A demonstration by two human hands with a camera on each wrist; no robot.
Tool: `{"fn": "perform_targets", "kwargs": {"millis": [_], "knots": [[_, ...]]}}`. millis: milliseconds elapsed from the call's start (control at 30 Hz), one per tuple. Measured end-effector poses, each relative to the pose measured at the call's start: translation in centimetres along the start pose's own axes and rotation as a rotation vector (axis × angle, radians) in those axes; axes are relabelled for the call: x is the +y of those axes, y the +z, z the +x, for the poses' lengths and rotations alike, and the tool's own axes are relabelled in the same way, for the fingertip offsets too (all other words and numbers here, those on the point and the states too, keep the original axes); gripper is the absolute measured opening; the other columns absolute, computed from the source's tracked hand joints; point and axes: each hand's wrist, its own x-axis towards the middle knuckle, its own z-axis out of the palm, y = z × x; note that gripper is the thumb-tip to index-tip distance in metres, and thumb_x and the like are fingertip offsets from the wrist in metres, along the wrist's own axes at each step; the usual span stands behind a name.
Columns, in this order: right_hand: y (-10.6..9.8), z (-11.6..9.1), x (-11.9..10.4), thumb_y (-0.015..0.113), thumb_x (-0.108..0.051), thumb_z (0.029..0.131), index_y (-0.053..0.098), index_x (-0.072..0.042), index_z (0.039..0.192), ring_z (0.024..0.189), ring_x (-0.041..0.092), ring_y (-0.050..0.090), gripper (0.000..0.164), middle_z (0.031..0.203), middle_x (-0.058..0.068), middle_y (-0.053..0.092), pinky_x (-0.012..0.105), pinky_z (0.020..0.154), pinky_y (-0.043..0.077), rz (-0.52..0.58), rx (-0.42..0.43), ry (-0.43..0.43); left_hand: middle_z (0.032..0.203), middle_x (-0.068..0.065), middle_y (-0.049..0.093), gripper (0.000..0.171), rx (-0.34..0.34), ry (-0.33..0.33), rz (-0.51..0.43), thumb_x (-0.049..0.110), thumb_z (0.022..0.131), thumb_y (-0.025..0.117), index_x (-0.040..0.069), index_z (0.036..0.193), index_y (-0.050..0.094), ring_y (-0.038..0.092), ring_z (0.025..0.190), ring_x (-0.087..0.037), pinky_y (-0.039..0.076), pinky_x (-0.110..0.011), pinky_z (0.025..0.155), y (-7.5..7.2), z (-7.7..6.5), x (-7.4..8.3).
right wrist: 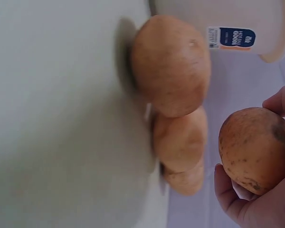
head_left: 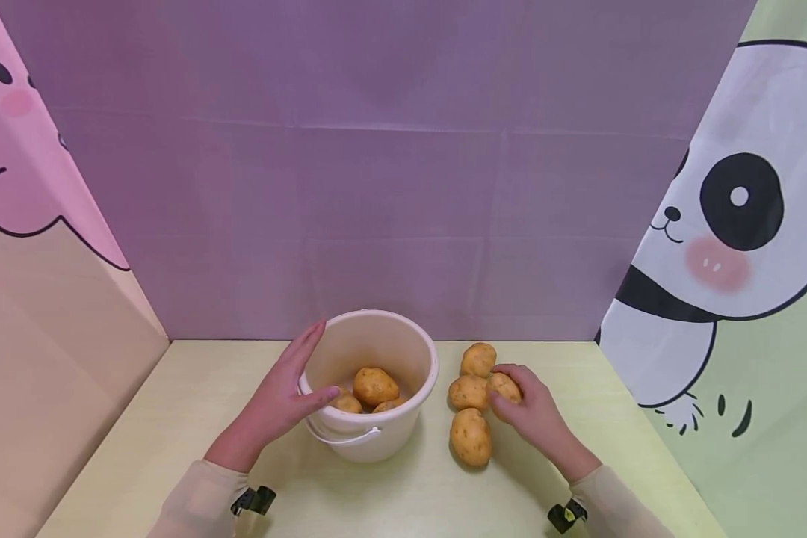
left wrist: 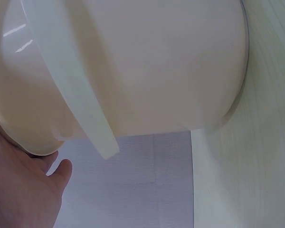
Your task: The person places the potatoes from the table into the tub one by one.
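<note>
A pale pink bucket [head_left: 393, 426] stands upright on the table with several potatoes, one a larger potato [head_left: 375, 386], inside. At its left rim my left hand [head_left: 279, 396] holds on, thumb over the front edge and fingers along the far side. My right hand [head_left: 534, 411] grips a potato [right wrist: 251, 149] between thumb and fingers, lifted off the table in the right wrist view. Just left of that hand lie three potatoes in a rough column: a far potato [head_left: 478, 360], a middle potato [head_left: 468, 393] and a near potato [head_left: 471, 439].
The bucket's white handle [head_left: 350, 439] hangs down at its front. A light wooden table [head_left: 376, 501] lies under everything. Behind it rises a purple backdrop [head_left: 390, 187], with a pink cartoon panel [head_left: 40, 164] at left and a panda panel [head_left: 746, 299] at right.
</note>
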Motion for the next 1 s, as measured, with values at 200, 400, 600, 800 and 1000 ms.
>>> {"fn": "perform_targets", "kwargs": {"millis": [200,400,600,800,1000], "knots": [[0.0,1.6,-1.6,0.08,-0.006,0.096,0.073,-0.006,0.133,0.092,0.019,0.062,0.038,0.112,0.004,0.067,0.029,0.075,0.058,-0.029,0.011,-0.121,0.181,-0.017,0.026,0.106,0.004,0.006,-0.009,0.042,0.093,0.086,0.01,0.176,0.029,0.027,0.163,-0.051,0.03,-0.079,0.122,0.1,0.0,-0.1],[0.1,2.9,-3.6,0.079,-0.006,0.093,0.076,-0.01,0.134,0.092,0.02,0.063,0.041,0.115,0.003,0.068,0.031,0.073,0.059,-0.041,0.023,-0.213,0.181,-0.017,0.026,0.106,0.006,0.006,-0.011,0.043,0.093,0.086,0.01,0.176,0.029,0.027,0.163,-0.051,0.031,-0.078,0.122,0.1,0.1,-0.1],[0.2,4.1,-5.7,0.079,-0.009,0.094,0.076,-0.014,0.133,0.091,0.02,0.063,0.039,0.118,0.004,0.069,0.032,0.071,0.059,-0.075,0.042,-0.263,0.18,-0.018,0.027,0.105,0.012,0.017,0.005,0.042,0.093,0.085,0.008,0.175,0.03,0.029,0.162,-0.051,0.031,-0.078,0.122,0.0,0.1,-0.2],[0.4,5.3,-7.7,0.08,-0.011,0.096,0.076,-0.017,0.133,0.095,0.019,0.064,0.038,0.118,0.001,0.068,0.034,0.076,0.06,-0.072,0.026,-0.293,0.18,-0.018,0.027,0.106,0.01,0.013,0.002,0.043,0.092,0.085,0.008,0.175,0.03,0.029,0.162,-0.051,0.031,-0.078,0.122,0.1,0.1,-0.3],[0.9,6.4,-9.6,0.081,-0.011,0.096,0.076,-0.017,0.134,0.096,0.019,0.063,0.039,0.118,0.001,0.066,0.033,0.073,0.06,-0.074,0.017,-0.356,0.181,-0.017,0.026,0.105,0.006,0.007,-0.006,0.042,0.093,0.085,0.009,0.175,0.03,0.028,0.162,-0.051,0.031,-0.078,0.122,0.2,0.1,-0.2]]}}
